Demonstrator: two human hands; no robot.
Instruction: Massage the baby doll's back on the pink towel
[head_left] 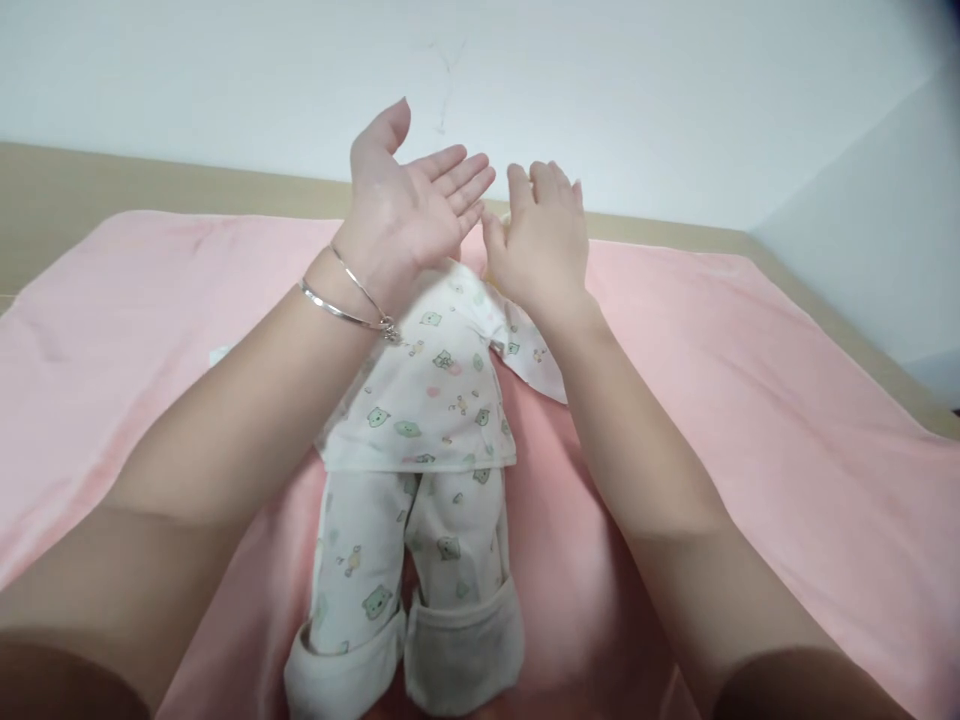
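You are holding your left hand (409, 205) wide open over the far end of a small printed top (450, 390), palm turning up, thumb standing clear and fingers stretching to the right; nothing is resting in it. Your right hand (541, 245) is hanging just beside it on the right, showing its back, with the fingers pointing to the far side, bending loosely, and the thumb standing apart. Its palm is facing away, so I cannot tell whether it is touching anything.

The top is lying in the middle of a pink cloth (675, 400), between your forearms, its right sleeve (534, 355) slanting out towards your right forearm. Your left forearm is covering part of its left side. Matching trousers (454, 545) are lying on the near side, their waist meeting the top's hem and their legs ending in thick turned-up cuffs (465, 650). Two thin bracelets (330, 303) are circling your left wrist. Beyond the cloth, a tan surface (225, 185) is running along a white wall (225, 80).
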